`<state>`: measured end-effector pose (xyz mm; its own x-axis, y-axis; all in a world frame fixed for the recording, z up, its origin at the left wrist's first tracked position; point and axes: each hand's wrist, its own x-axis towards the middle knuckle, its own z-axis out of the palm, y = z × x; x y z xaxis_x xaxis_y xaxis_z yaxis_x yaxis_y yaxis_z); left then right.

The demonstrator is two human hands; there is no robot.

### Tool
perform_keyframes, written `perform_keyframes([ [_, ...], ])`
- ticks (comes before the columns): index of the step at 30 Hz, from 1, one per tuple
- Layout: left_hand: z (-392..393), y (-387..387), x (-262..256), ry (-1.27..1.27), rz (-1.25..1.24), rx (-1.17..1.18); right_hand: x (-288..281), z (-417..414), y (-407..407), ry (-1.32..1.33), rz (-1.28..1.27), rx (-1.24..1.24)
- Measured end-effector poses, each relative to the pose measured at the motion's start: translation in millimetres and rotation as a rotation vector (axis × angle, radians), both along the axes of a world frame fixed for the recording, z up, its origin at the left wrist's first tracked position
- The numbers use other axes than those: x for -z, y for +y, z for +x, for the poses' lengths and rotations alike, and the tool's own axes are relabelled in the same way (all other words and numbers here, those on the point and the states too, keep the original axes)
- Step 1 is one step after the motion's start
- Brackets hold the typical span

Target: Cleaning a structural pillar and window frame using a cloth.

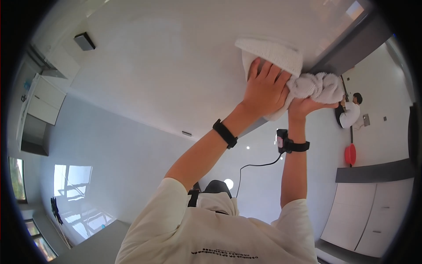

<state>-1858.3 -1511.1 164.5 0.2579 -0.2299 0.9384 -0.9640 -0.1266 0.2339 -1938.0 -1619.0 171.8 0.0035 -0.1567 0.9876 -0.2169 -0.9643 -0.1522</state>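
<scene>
A white terry towel [268, 51] lies against the pale wall surface [158, 56], one flap of it standing away. My left hand [265, 89] presses on the towel, its fingertips partly tucked under that flap. Close beside it, my right hand [305, 105] holds the bunched, twisted end of the cloth [315, 87] from below; most of its fingers are hidden by the folds. The bunch sits by the end of a dark grey strip [352, 43]. Both wrists wear black straps, and the right one carries a small device with a cable.
A person [351, 114] in a white top is low down at the right, near a red basin [350, 154]. White cabinets [351, 211] stand at lower right, another cabinet [46, 102] at left. A small box-like fixture [84, 41] juts from the wall. Glossy floor [108, 142] reflects windows.
</scene>
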Motion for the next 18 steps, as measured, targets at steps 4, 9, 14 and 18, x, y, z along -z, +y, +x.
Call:
perform_keyframes([
  [4,-1.2,-1.6,48.4,-0.027,0.13,0.09,70.6,-8.8,-10.0,0.008,0.262,-0.246],
  [9,-2.6,14.4,95.5,-0.026,0.337,0.183,122.6,-19.1,8.5,0.146,0.256,-0.045],
  [14,-0.3,33.4,84.9,0.106,0.326,0.315,75.7,-28.2,28.9,0.393,0.292,-0.15],
  [18,3.7,45.6,3.6,0.132,0.111,0.302,-5.2,12.7,46.5,-0.062,0.414,-0.294],
])
